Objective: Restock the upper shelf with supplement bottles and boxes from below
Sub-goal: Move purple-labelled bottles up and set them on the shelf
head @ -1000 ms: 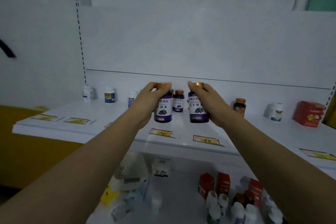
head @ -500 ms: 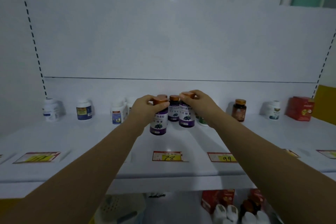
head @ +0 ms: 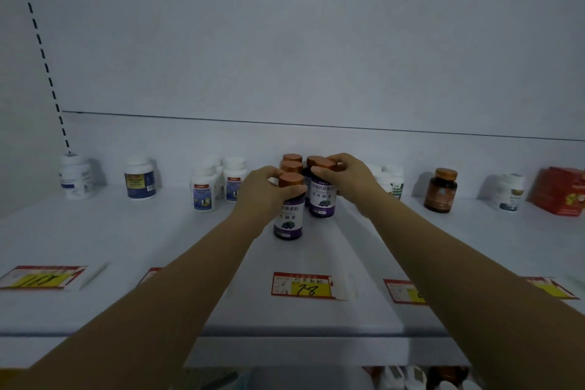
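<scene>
White bottles [head: 76, 177] sitting far left on upper shelf [head: 95, 231]. Left hand [head: 264, 190] wrapping fingers round the neck of near purple bottle [head: 288, 215], upright, centre shelf. Right hand [head: 351, 179] gripping the cap of second purple bottle [head: 323, 199], just right and farther back, in front of copper-capped bottles [head: 292, 158]. Price tag [head: 304, 285] lying near the front edge. Amber bottle [head: 440, 190] and red box [head: 558, 190] standing far right.

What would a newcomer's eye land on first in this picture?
At centre, the left hand grips the nearer purple bottle and the right hand the farther purple bottle, both copper-capped, beside matching bottles. A yellow price tag marked 78 lies in front; a red box stands far right.
</scene>
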A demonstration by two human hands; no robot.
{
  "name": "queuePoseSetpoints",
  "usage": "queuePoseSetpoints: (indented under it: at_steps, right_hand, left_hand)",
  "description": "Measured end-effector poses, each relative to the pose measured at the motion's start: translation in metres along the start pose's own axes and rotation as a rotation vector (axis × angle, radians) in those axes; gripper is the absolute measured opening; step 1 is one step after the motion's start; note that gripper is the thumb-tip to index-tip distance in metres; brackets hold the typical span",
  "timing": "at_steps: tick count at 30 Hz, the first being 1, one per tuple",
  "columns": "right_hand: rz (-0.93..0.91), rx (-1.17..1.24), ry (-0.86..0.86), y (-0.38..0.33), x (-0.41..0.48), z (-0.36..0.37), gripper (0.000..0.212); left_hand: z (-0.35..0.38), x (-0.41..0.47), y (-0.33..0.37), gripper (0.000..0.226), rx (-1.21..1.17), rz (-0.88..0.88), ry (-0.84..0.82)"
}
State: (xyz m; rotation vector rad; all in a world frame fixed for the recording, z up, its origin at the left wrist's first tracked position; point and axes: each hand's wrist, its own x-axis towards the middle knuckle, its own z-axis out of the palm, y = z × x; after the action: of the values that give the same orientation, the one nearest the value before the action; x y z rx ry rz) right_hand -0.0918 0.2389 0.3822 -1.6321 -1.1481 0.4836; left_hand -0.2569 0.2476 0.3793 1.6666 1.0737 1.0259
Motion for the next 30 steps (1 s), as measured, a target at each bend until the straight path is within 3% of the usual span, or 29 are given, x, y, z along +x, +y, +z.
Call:
queuePoseSetpoints:
  at_steps: [13, 30]
  right_hand:
    - [-0.013, -0.021, -0.010, 0.006, 0.010, 0.011, 0.047]
    - [-0.002, -0.066, 0.035, 0.005, 0.004, 0.013, 0.053]
  left_hand:
    - [0.005, 0.008, -0.002, 0.041, 0.042, 0.028, 0.020]
    - [0.018, 0.019, -0.012, 0.039, 0.149, 0.074, 0.147]
